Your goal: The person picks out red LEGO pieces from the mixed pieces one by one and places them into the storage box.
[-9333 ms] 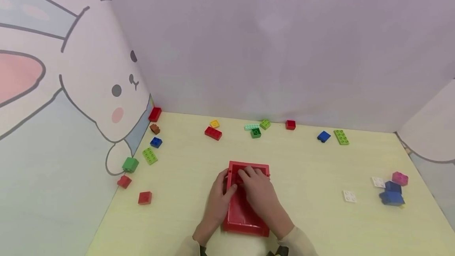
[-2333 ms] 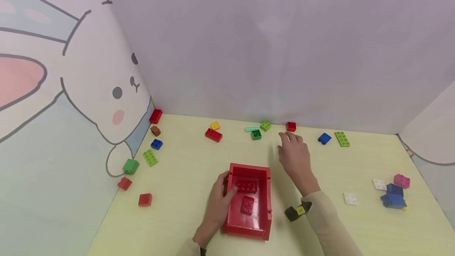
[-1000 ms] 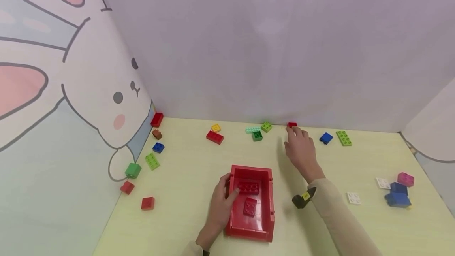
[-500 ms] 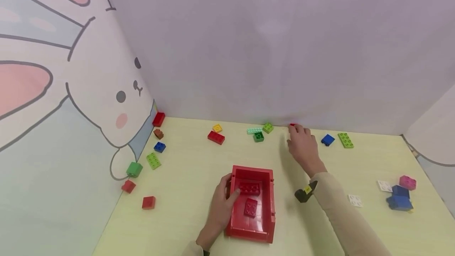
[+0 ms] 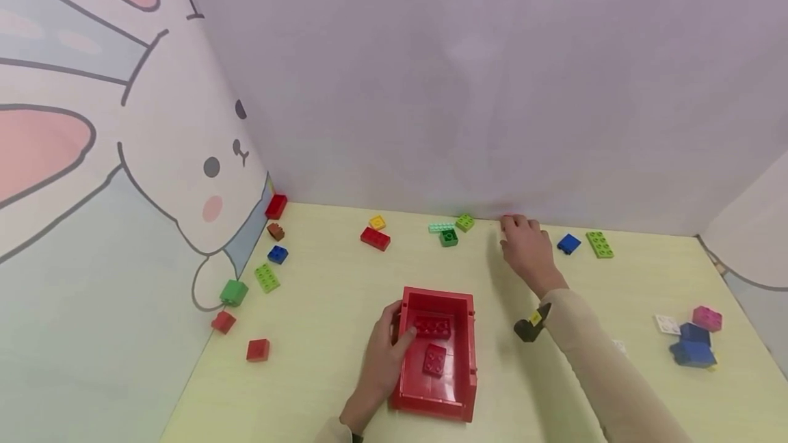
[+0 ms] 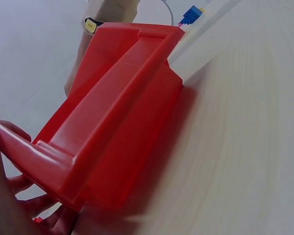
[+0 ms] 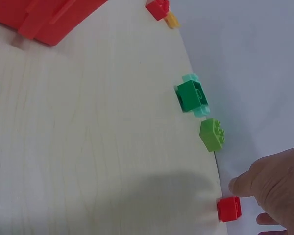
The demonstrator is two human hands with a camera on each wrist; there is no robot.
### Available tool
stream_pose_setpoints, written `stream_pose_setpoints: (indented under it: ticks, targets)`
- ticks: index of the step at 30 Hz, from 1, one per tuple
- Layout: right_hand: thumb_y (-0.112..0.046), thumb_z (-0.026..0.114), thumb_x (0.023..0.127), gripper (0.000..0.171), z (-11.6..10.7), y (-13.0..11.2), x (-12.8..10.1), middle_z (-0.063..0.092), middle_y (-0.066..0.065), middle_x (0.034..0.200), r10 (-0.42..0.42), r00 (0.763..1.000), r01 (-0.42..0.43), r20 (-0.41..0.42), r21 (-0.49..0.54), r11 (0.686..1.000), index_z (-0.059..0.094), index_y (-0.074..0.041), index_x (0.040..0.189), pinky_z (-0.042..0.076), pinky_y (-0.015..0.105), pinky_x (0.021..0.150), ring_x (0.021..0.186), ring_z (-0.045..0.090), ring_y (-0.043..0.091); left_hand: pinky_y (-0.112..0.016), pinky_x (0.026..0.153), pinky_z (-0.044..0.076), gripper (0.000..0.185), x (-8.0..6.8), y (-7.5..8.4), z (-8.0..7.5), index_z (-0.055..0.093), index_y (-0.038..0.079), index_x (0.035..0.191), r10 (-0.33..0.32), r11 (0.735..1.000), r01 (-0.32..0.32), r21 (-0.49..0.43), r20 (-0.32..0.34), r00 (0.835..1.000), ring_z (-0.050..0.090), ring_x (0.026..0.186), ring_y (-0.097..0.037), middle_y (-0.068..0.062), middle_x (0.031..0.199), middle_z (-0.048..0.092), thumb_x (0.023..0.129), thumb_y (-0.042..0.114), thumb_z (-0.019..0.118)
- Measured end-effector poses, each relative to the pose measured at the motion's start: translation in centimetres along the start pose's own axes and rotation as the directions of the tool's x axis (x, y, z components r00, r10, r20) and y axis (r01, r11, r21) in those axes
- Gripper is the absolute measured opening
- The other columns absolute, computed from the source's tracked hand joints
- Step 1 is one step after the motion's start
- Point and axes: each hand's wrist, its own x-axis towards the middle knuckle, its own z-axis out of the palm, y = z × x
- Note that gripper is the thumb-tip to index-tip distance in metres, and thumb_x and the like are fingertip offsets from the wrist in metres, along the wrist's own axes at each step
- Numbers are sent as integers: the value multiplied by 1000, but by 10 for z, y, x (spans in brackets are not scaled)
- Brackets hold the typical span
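My left hand (image 5: 380,354) grips the left wall of a red open box (image 5: 438,290), thumb hooked over its rim. Two studded red toy bricks lie inside: a longer one (image 5: 433,327) near the far end and a shorter one (image 5: 434,359) below it. At the back edge of the table, my right hand (image 5: 527,250) reaches over a small red brick (image 7: 229,209). In the right wrist view one fingertip is right at that brick's top corner, the other fingers beyond it with a gap. From the head, the hand hides nearly all of this brick.
Left of the right hand lie a lime brick (image 5: 465,222), a dark green brick (image 5: 449,237), a long red brick (image 5: 375,238) and a yellow one (image 5: 377,222). A blue brick (image 5: 569,244) sits to its right. More bricks line the left side; blue ones (image 5: 693,354) cluster right.
My right hand has gone from inside the box out to the small red brick at the back, barely shifting in the last half second. The left hand keeps its grip on the box.
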Motion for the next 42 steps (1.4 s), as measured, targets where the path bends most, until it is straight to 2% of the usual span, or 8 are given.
stream_pose_setpoints:
  ticks: [9, 14, 22, 27, 37, 42]
  targets:
    - [-9, 65, 100, 27, 0, 4, 8, 55, 29, 133, -13, 999, 12, 46, 9, 1000, 56, 0, 124, 46, 71, 97, 122, 49, 54, -43, 108, 56, 57, -1, 0, 0, 41, 24, 156, -7, 1000, 7, -19, -7, 1000, 55, 135, -23, 1, 152, 53, 103, 27, 63]
    - [-8, 66, 99, 24, -1, 4, 10, 57, 28, 128, -17, 998, 16, 53, 7, 1000, 56, -1, 120, 47, 69, 92, 116, 51, 52, -43, 109, 56, 57, -1, 0, 2, 40, 23, 156, -9, 1000, 9, -25, -3, 1000, 56, 135, -24, 0, 152, 53, 104, 28, 62]
    - [-9, 65, 100, 26, 1, 8, 17, 57, 29, 127, -37, 997, 39, 71, -30, 999, 55, 1, 122, 47, 68, 90, 114, 51, 52, -42, 108, 56, 57, -1, 0, 1, 41, 22, 156, -8, 1000, 8, -14, -8, 1000, 57, 132, -24, -1, 150, 54, 103, 26, 61]
    - [-9, 59, 103, 26, 3, 11, 22, 56, 29, 128, -23, 995, 27, 101, -40, 999, 55, 2, 126, 46, 69, 92, 114, 51, 52, -40, 108, 56, 56, -1, -1, 0, 40, 23, 156, -19, 1000, 18, -17, -5, 1000, 57, 131, -22, 0, 150, 54, 104, 27, 60]
    - [-9, 61, 100, 43, -2, 17, 28, 53, 35, 134, 16, 988, -8, 150, -49, 999, 51, 8, 138, 46, 70, 95, 114, 50, 53, -38, 110, 54, 57, 0, 1, 1, 40, 26, 156, -26, 999, 26, -23, -5, 1000, 56, 132, -18, 6, 150, 54, 103, 26, 61]
    - [-10, 62, 100, 44, 1, 22, 33, 53, 35, 134, 15, 987, -7, 157, -51, 999, 51, 7, 139, 45, 72, 98, 116, 50, 55, -38, 110, 54, 57, 2, 2, 0, 40, 25, 156, -19, 1000, 19, -18, -4, 1000, 56, 132, -18, 6, 150, 54, 103, 25, 62]
